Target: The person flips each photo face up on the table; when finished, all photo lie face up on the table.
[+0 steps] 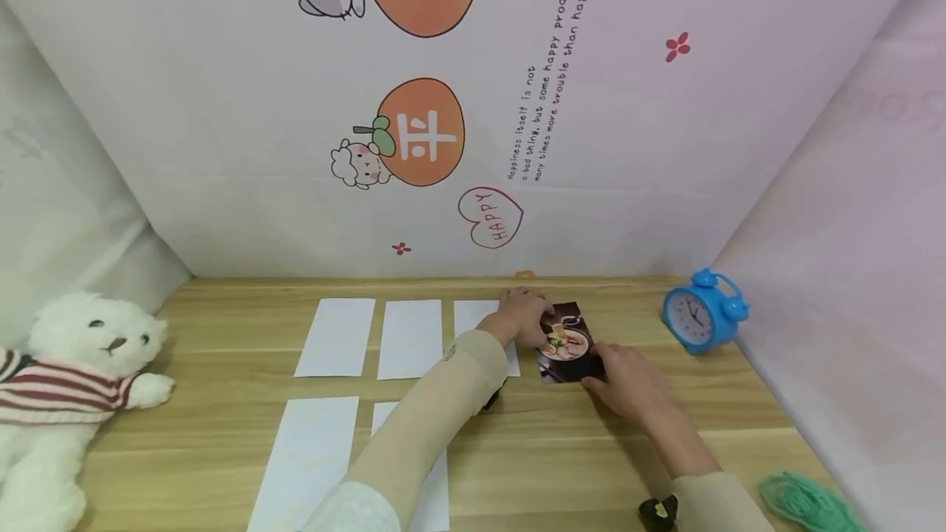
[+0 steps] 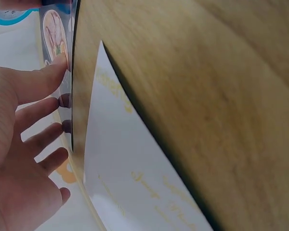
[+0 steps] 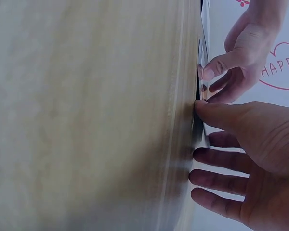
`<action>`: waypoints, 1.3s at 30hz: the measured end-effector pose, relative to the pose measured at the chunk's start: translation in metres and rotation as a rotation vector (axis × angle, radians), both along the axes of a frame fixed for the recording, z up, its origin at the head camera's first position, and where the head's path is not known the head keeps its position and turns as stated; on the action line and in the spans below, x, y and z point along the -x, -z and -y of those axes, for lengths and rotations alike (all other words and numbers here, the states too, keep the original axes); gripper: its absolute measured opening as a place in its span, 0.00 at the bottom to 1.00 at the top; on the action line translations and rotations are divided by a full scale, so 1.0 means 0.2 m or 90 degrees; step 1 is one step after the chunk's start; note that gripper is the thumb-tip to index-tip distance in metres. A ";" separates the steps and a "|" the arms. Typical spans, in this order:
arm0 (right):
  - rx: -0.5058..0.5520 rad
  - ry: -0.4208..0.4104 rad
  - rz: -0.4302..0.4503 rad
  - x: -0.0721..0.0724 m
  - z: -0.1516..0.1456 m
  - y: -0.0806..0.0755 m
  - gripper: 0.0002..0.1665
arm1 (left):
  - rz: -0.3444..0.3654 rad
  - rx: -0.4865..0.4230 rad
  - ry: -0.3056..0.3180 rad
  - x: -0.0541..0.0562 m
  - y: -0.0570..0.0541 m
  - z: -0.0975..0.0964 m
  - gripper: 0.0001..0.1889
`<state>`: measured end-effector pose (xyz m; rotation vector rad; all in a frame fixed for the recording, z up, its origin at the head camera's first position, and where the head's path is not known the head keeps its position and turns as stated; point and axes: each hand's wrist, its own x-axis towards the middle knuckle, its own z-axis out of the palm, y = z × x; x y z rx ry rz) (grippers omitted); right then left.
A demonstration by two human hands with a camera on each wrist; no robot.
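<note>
A glossy photo card (image 1: 572, 368) with a bowl of food printed on it lies face up toward the back of the wooden table. My left hand (image 1: 523, 320) is at its left side; in the left wrist view the thumb (image 2: 53, 72) overlaps the printed face and the fingertips come right at the card. At the near right corner is my right hand (image 1: 630, 380), its thumb (image 3: 216, 110) touching the near edge. The other right fingers (image 3: 221, 180) reach out fairly straight along the right side. A white card (image 2: 120, 159) with faint yellow print lies beside the left hand.
Several white cards (image 1: 336, 339) lie in two rows on the left; my left sleeve (image 1: 429, 409) covers some. A blue alarm clock (image 1: 698, 314) stands back right, green yarn (image 1: 805, 499) lies front right, and a white teddy bear (image 1: 96, 335) sits left. A printed curtain (image 1: 591, 212) hangs behind.
</note>
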<state>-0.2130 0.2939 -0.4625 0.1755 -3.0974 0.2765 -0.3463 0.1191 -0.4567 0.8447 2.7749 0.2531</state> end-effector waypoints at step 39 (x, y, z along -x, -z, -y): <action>-0.063 -0.013 0.028 0.01 0.05 -0.03 0.23 | 0.011 0.025 0.023 0.00 0.01 0.01 0.30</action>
